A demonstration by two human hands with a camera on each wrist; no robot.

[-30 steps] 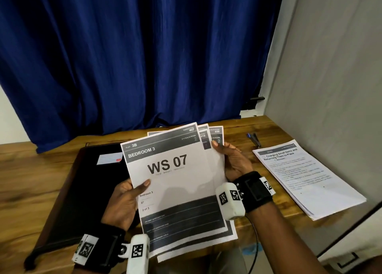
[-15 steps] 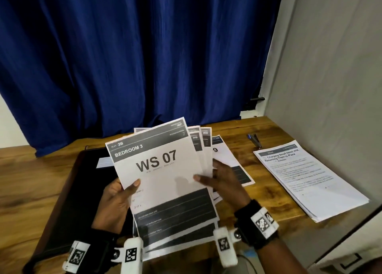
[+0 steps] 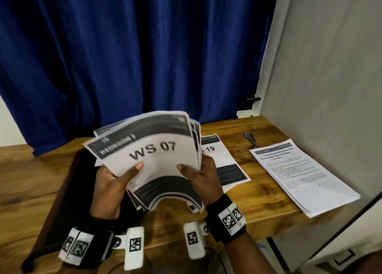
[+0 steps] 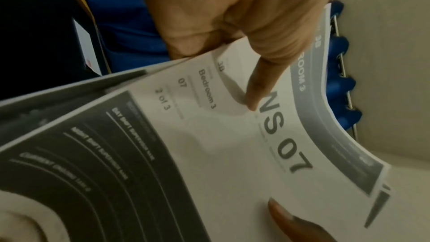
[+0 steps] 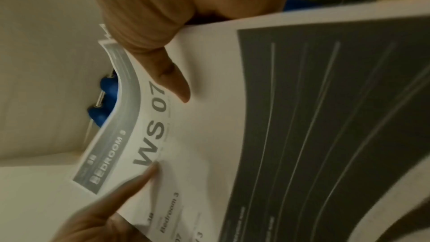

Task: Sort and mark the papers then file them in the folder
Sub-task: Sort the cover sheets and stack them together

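I hold a bowed stack of printed sheets (image 3: 159,156) above the table; the top sheet reads "BEDROOM 3, WS 07" (image 4: 267,135) (image 5: 209,135). My left hand (image 3: 115,182) grips the stack's left edge, thumb on top (image 4: 258,87). My right hand (image 3: 198,176) grips the right edge, thumb on the front (image 5: 172,82). One sheet marked "WS 19" (image 3: 225,160) lies flat on the table just right of the stack. The black folder (image 3: 68,191) lies open under my left hand.
A second pile of text pages (image 3: 299,174) lies at the table's right, near the grey wall panel (image 3: 330,87). A blue stapler (image 3: 251,139) sits behind it. A blue curtain (image 3: 134,56) hangs behind the wooden table (image 3: 31,180).
The WS 19 sheet left the fanned stack and now lies on the table. My right hand came back to the stack's right edge, and the sheets are squeezed together and bowed.
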